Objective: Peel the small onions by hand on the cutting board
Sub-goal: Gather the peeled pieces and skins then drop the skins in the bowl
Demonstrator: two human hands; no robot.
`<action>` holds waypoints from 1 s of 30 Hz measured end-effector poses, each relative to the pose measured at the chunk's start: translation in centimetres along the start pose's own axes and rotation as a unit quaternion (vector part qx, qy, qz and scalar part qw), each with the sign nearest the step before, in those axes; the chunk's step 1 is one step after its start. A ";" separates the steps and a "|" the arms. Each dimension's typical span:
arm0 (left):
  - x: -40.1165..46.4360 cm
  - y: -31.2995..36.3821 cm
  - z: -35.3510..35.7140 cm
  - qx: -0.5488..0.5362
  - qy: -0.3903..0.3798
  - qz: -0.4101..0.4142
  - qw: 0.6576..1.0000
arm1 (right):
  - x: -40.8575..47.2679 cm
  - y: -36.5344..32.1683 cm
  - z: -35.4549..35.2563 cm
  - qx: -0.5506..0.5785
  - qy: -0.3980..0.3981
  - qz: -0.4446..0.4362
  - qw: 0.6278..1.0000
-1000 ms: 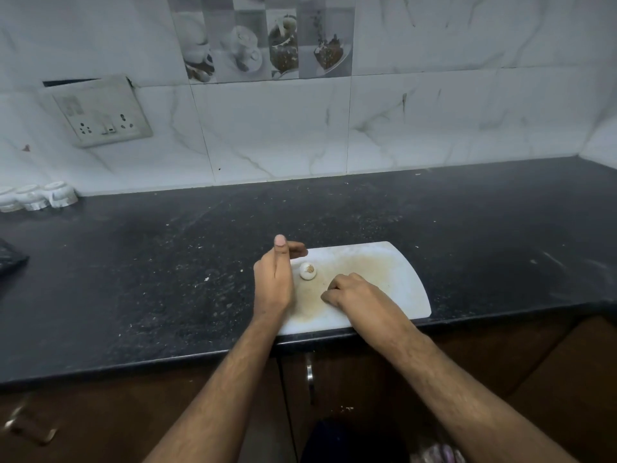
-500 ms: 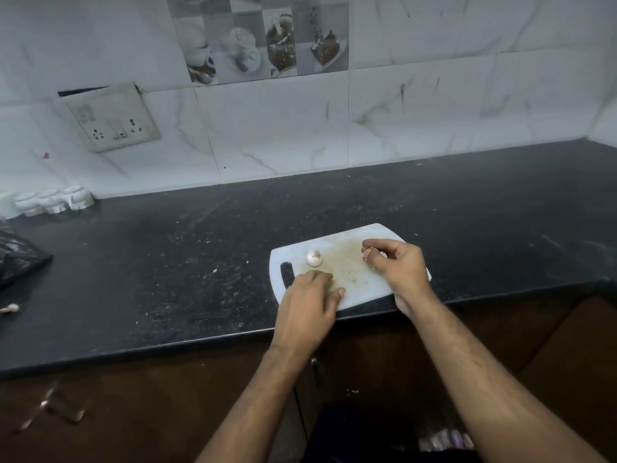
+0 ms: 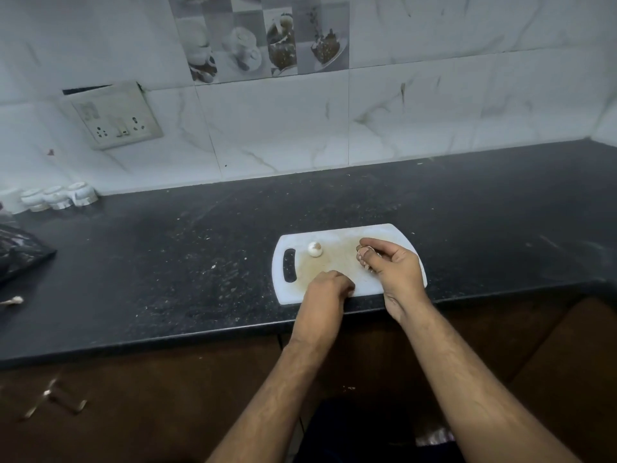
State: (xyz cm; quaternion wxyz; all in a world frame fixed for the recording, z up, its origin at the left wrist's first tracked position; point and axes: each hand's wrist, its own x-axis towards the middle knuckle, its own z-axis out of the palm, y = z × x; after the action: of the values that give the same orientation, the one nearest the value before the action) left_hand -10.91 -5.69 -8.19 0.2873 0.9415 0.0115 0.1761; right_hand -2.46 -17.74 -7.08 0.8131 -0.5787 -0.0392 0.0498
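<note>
A white cutting board (image 3: pixel 337 235) with a handle slot at its left lies near the counter's front edge. One small pale onion (image 3: pixel 315 249) sits on it, close to the slot. My left hand (image 3: pixel 325 290) rests knuckles-up on the board's near edge, fingers curled under; whether it holds anything is hidden. My right hand (image 3: pixel 389 267) hovers over the board's right half, its fingers bunched around something small and pale that I can barely see. The onion lies free, apart from both hands.
The black counter (image 3: pixel 167 262) carries a dark plastic bag (image 3: pixel 20 252) at the far left and several small white cups (image 3: pixel 56 197) by the tiled wall. A socket plate (image 3: pixel 113 116) is on the wall. Brown cabinet fronts are below.
My left hand slid from beside the onion to the board's near edge. My right hand lifted off the board's middle and moved to the right side with its fingers bunched. The camera shifted left.
</note>
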 end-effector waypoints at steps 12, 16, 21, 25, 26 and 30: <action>-12.3 -0.3 -6.4 -0.664 0.350 -0.285 0.597 | -14.5 3.7 10.4 0.259 -0.068 0.221 0.938; -18.9 -3.0 -9.4 -0.689 0.443 -0.298 0.490 | -21.5 7.5 15.0 0.215 -0.134 0.312 0.916; -23.9 -7.9 -11.4 -0.663 0.536 -0.310 0.421 | -27.2 11.2 19.5 0.147 -0.170 0.381 0.897; -27.6 -12.6 -12.0 -0.638 0.583 -0.333 0.376 | -29.8 15.3 23.0 0.077 -0.186 0.420 0.885; -28.7 -14.1 -12.1 -0.629 0.597 -0.341 0.362 | -30.5 16.9 24.0 0.050 -0.191 0.432 0.880; -32.8 -19.7 -11.0 -0.594 0.639 -0.397 0.283 | -32.8 23.1 26.7 -0.042 -0.183 0.509 0.840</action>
State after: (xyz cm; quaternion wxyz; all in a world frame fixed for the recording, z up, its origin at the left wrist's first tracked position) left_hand -43.87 12.67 -21.08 0.7036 -0.0211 0.4559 0.5447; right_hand -39.01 10.71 -20.37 0.6264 -0.5309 0.1102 0.5600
